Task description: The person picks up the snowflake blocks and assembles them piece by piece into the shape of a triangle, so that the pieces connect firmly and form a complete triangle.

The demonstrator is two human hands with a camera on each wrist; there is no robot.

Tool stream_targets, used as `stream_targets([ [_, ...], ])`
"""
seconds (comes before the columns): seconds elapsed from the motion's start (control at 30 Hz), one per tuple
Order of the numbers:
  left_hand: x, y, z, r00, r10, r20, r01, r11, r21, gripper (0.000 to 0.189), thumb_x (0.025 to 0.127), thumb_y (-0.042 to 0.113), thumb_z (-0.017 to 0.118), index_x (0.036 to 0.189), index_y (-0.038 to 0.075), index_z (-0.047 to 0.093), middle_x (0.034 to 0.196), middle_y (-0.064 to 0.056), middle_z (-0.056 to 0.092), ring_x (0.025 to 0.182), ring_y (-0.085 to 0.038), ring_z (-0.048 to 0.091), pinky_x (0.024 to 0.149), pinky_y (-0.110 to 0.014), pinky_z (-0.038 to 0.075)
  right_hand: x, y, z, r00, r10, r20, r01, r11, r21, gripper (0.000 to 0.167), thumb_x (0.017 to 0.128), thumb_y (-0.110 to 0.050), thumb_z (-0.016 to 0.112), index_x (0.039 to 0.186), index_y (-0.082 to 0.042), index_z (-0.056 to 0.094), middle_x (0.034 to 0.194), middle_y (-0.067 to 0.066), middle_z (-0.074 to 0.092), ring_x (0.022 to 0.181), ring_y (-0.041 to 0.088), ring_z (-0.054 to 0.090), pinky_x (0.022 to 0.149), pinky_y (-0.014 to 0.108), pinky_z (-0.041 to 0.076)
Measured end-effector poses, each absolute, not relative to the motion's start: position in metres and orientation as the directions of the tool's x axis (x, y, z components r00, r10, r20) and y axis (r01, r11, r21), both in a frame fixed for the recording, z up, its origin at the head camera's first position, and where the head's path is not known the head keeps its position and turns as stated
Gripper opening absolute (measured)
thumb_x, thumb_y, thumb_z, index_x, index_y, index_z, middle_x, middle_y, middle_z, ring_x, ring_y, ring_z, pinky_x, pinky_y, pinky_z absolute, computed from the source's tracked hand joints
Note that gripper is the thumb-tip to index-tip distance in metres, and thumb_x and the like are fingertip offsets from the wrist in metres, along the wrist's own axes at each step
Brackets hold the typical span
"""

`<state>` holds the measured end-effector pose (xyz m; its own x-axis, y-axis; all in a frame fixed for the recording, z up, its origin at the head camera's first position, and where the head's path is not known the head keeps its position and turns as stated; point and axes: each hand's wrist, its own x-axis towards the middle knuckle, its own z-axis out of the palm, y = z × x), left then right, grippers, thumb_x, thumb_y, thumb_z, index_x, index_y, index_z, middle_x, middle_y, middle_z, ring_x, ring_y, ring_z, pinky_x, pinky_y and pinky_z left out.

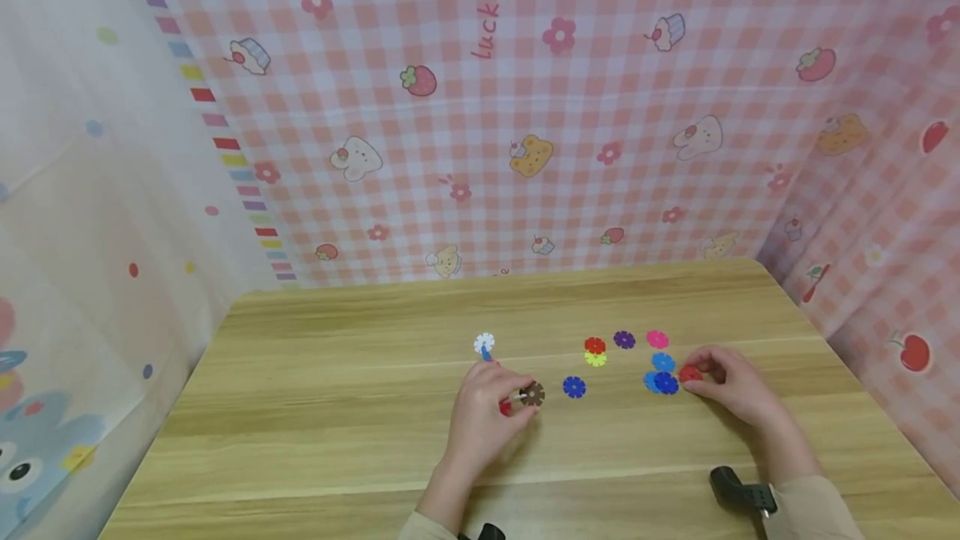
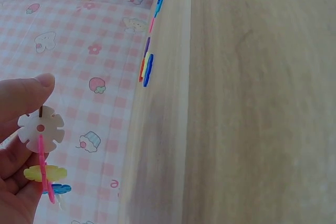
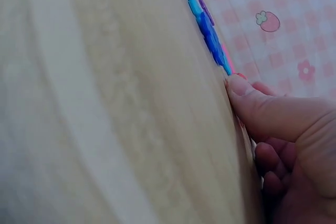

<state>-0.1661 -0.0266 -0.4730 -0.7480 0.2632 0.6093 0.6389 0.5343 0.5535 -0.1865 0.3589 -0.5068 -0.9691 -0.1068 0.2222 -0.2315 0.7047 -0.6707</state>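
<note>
My left hand (image 1: 487,411) holds a chain of notched plastic discs, with a brown disc (image 1: 533,394) at its thumb and fingertip. In the left wrist view the chain continues through a white disc (image 2: 41,129), a pink disc (image 2: 43,161), a yellow disc (image 2: 45,173) and a blue disc (image 2: 59,189). A white disc (image 1: 483,342) shows beyond the knuckles in the head view. My right hand (image 1: 731,382) pinches a red disc (image 1: 690,373) between thumb and fingers, low at the tabletop. Just left of it lie a dark blue disc (image 1: 666,383) and a light blue disc (image 1: 663,362).
On the wooden table (image 1: 315,407) between the hands are a blue disc (image 1: 574,387), a red disc (image 1: 595,345) overlapping a yellow-green disc (image 1: 596,359), a purple disc (image 1: 624,340) and a pink disc (image 1: 657,339). A checked curtain (image 1: 465,123) hangs behind the table.
</note>
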Motion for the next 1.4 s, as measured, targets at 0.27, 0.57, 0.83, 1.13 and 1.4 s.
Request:
stream_targets([
  [0.27, -0.167, -0.027, -0.474, -0.729, 0.264, 0.632, 0.657, 0.529, 0.537, 0.034, 0.064, 0.009, 0.091, 0.095, 0.007, 0.077, 0.089, 0.001, 0.073, 0.093, -0.017, 0.061, 0.102, -0.039, 0.045, -0.18, 0.361, -0.507, -0.989, -0.024, 0.148, -0.127, 0.659, -0.742, 0.024, 0.091, -0.011, 0.072, 0.111, -0.002, 0.063, 0.091, 0.006, 0.067, 0.074, 0.007, 0.052, 0.065, 0.023, 0.044],
  [0.57, -0.166, -0.026, -0.473, -0.76, 0.266, 0.593, 0.627, 0.538, 0.563, 0.034, 0.066, 0.011, 0.091, 0.096, 0.009, 0.077, 0.09, 0.002, 0.072, 0.094, -0.015, 0.06, 0.1, -0.037, 0.046, -0.172, 0.344, -0.496, -0.986, 0.011, 0.165, -0.13, 0.564, -0.816, 0.03, 0.093, -0.012, 0.07, 0.118, 0.002, 0.062, 0.093, 0.009, 0.069, 0.079, 0.005, 0.059, 0.067, 0.021, 0.047],
  [0.83, -0.165, -0.027, -0.473, -0.77, 0.257, 0.584, 0.614, 0.548, 0.568, 0.034, 0.066, 0.012, 0.091, 0.097, 0.009, 0.077, 0.091, 0.002, 0.072, 0.095, -0.015, 0.06, 0.102, -0.037, 0.045, -0.168, 0.293, -0.478, -0.98, -0.082, 0.18, -0.198, 0.483, -0.853, 0.019, 0.091, -0.007, 0.07, 0.109, 0.001, 0.068, 0.098, 0.01, 0.07, 0.085, 0.006, 0.062, 0.075, 0.02, 0.052],
  [1.13, -0.166, -0.028, -0.473, -0.752, 0.269, 0.602, 0.633, 0.549, 0.546, 0.034, 0.066, 0.012, 0.091, 0.096, 0.009, 0.077, 0.088, 0.003, 0.072, 0.092, -0.014, 0.06, 0.101, -0.038, 0.046, -0.167, 0.232, -0.465, -0.962, -0.177, 0.209, -0.264, 0.404, -0.876, 0.012, 0.088, -0.002, 0.072, 0.1, -0.003, 0.071, 0.094, 0.006, 0.071, 0.083, 0.01, 0.065, 0.074, 0.024, 0.055],
  [1.4, -0.165, -0.028, -0.472, -0.745, 0.272, 0.609, 0.642, 0.544, 0.541, 0.034, 0.066, 0.01, 0.091, 0.096, 0.01, 0.078, 0.091, 0.002, 0.073, 0.096, -0.016, 0.06, 0.1, -0.037, 0.045, -0.168, 0.201, -0.468, -0.957, -0.152, 0.249, -0.285, 0.316, -0.905, 0.008, 0.086, -0.002, 0.075, 0.094, -0.002, 0.074, 0.093, 0.009, 0.071, 0.081, 0.009, 0.064, 0.069, 0.025, 0.056],
])
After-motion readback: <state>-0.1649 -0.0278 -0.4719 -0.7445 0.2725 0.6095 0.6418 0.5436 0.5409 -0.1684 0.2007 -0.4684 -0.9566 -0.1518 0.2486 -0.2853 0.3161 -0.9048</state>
